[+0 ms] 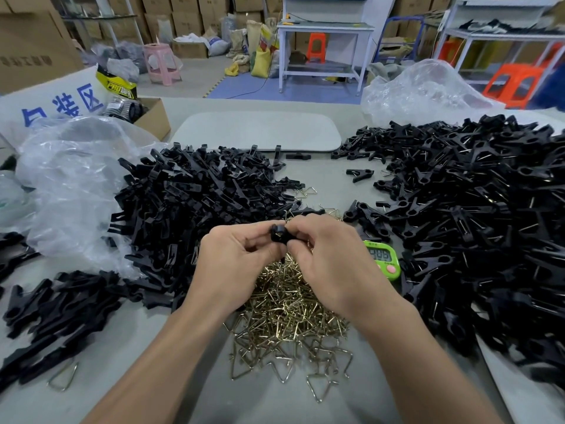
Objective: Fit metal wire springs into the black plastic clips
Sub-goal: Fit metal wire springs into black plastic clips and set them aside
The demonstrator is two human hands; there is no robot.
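Between both hands, above the table's middle, is one black plastic clip. My left hand pinches its left side and my right hand pinches its right side; a wire spring in it cannot be made out. Under my hands lies a heap of brass-coloured wire springs. A big pile of loose black clip parts covers the table to the left. Another big pile of black clips, many showing wire, spreads to the right.
A green timer sits right of my right hand. Clear plastic bags lie at left and back right. A grey tray and a cardboard box stand behind the piles. One stray spring lies front left.
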